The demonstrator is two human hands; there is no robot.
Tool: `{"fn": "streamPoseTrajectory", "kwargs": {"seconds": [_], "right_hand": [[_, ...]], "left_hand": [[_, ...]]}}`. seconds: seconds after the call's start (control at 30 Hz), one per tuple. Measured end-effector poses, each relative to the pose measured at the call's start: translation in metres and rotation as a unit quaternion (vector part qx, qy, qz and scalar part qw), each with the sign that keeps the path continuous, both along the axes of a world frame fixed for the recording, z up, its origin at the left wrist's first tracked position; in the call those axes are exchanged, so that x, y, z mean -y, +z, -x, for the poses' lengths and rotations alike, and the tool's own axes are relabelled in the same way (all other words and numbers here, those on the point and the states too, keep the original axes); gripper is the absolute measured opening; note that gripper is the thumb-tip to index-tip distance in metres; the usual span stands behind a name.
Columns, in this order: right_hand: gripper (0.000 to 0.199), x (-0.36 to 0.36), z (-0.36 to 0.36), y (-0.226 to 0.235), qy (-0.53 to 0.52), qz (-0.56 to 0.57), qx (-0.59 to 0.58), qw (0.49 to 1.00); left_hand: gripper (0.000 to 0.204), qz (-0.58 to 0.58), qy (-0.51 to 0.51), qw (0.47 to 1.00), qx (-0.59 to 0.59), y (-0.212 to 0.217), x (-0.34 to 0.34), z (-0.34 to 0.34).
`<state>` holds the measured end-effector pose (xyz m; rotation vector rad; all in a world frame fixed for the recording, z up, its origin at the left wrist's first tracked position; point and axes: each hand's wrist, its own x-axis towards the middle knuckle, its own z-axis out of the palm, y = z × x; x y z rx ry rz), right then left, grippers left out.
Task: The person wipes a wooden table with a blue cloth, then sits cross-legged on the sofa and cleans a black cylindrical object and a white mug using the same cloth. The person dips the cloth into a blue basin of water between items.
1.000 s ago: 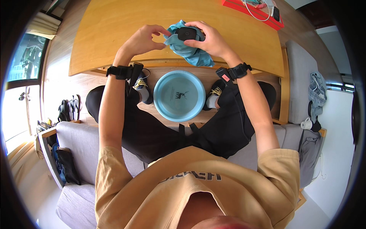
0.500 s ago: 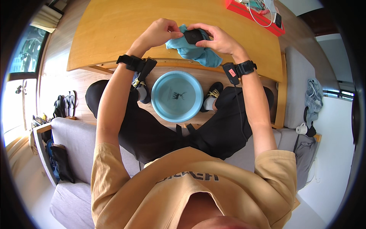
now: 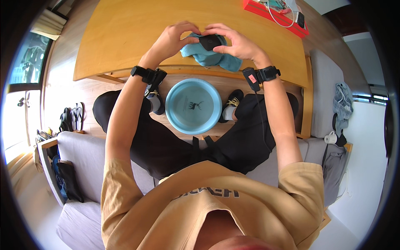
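A small flat black device [image 3: 211, 42] with rounded corners, bearing a faint round mark on its face, is held above the near edge of the table. My right hand [image 3: 238, 43] grips it, thumb along the lower edge and fingers curled over the top. At its left edge is my left hand [image 3: 175, 40], thumb against the corner and slightly blurred fingers bent over the upper side. A crumpled light-blue cloth [image 3: 212, 57] lies beneath and behind the device, drooping toward the table edge. Part of the cloth is hidden by the device and my fingers.
A light-blue basin [image 3: 171, 106] holding water stands on the floor between my feet. On the yellow wooden table [image 3: 133, 25], a red tray [image 3: 275, 19] with a white cable and small items sits at the far right. Grey sofa cushions [image 3: 83, 152] surround me.
My left hand's fingers have shifted from a pinch at the device's left edge to bending over its upper side. The device has tilted slightly; my right hand keeps its grip.
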<state>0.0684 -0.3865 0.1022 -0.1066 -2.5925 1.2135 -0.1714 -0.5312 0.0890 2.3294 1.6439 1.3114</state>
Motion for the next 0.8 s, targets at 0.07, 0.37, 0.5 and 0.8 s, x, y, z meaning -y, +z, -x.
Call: {"fn": "streamPoseTrajectory", "kwargs": {"seconds": [0.07, 0.37, 0.5, 0.8], "right_hand": [[0.061, 0.009, -0.002, -0.004, -0.028, 0.001, -0.011, 1.0], [0.059, 0.036, 0.007, -0.021, -0.138, -0.048, -0.078, 0.986], [0.059, 0.034, 0.007, -0.026, -0.143, -0.052, -0.108, 0.982], [0.067, 0.029, 0.005, -0.038, -0.143, -0.012, -0.118, 0.983]], "left_hand": [[0.027, 0.075, 0.018, 0.996, 0.046, 0.0, 0.006, -0.001], [0.021, 0.149, 0.125, 0.974, 0.119, 0.001, 0.04, -0.032], [0.017, 0.116, 0.128, 0.98, 0.102, -0.007, 0.051, -0.049], [0.028, 0.049, 0.17, 0.983, 0.04, -0.017, 0.062, -0.076]]}}
